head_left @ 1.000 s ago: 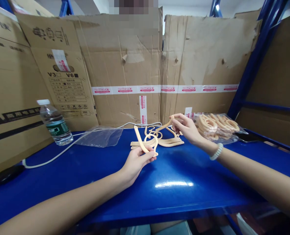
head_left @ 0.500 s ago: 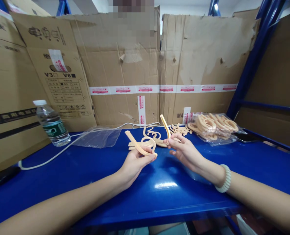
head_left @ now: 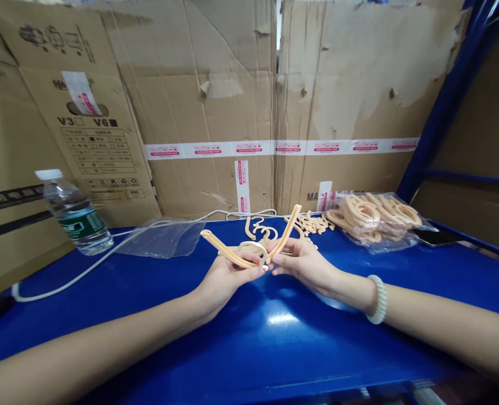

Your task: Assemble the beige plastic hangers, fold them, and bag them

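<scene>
My left hand (head_left: 221, 278) is closed on a beige plastic hanger piece (head_left: 226, 252) with a hook, held just above the blue shelf (head_left: 274, 337). My right hand (head_left: 306, 264) pinches a second beige arm piece (head_left: 286, 231) that slants up to the right. The two pieces meet at their lower ends between my fingertips. Behind my hands lie a few more beige hanger parts (head_left: 260, 228) flat on the shelf.
A clear bag of beige hanger parts (head_left: 373, 216) lies at the right, loose small parts (head_left: 312, 223) beside it. An empty clear bag (head_left: 162, 237), a white cable (head_left: 80, 270) and a water bottle (head_left: 72, 212) are at the left. Cardboard boxes (head_left: 215, 107) wall the back.
My right hand picked an arm piece from the pile and brought it left and nearer, until its end met the piece in my left hand. The view tilted down.
</scene>
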`<action>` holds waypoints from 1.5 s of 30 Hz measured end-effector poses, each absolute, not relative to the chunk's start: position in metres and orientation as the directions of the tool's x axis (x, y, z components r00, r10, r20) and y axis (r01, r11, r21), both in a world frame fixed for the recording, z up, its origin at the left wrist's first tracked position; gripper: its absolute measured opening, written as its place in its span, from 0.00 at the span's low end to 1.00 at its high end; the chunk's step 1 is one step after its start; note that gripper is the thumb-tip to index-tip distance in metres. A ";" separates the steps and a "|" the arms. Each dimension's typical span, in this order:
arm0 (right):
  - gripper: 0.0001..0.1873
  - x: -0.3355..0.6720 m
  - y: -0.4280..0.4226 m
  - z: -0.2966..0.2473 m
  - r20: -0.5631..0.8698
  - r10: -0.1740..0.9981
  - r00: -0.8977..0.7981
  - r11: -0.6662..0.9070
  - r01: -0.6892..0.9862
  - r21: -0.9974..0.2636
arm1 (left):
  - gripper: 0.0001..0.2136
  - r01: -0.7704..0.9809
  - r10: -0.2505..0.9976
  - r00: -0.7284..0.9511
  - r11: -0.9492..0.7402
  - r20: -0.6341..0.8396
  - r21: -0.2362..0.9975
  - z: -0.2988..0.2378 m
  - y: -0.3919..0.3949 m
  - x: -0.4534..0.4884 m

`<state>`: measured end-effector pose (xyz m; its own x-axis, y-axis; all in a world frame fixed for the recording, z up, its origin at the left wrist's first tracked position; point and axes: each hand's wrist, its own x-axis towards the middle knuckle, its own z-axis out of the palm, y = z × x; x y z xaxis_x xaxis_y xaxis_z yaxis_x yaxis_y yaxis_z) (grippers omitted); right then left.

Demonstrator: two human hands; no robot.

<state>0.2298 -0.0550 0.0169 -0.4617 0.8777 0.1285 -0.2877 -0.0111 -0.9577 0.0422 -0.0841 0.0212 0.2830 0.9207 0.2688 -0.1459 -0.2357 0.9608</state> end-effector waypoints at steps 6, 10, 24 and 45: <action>0.17 0.231 -0.052 0.015 0.187 0.788 -0.586 0.041 -0.253 -0.967 | 0.03 -0.159 0.926 0.306 -0.181 0.223 0.971 0.011 -0.082 0.036; 0.17 0.234 -0.058 0.013 0.180 0.774 -0.607 0.050 -0.225 -0.973 | 0.04 -0.169 0.916 0.363 -0.113 0.168 0.979 0.009 -0.088 0.036; 0.14 0.237 -0.071 0.017 0.195 0.790 -0.581 0.112 -0.175 -0.978 | 0.05 -0.110 0.940 0.298 -0.136 0.163 0.985 0.008 -0.091 0.036; 0.13 0.280 -0.032 0.039 0.407 0.726 -0.554 0.514 0.046 -0.856 | 0.16 -0.185 0.999 0.016 -0.024 0.028 0.983 0.035 -0.080 0.028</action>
<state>0.2797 -0.0322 0.0392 -0.5541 0.7264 0.4066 0.0459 0.5144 -0.8563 0.0282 -0.0799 0.0349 0.0155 0.9995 0.0277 -0.1845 -0.0244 0.9825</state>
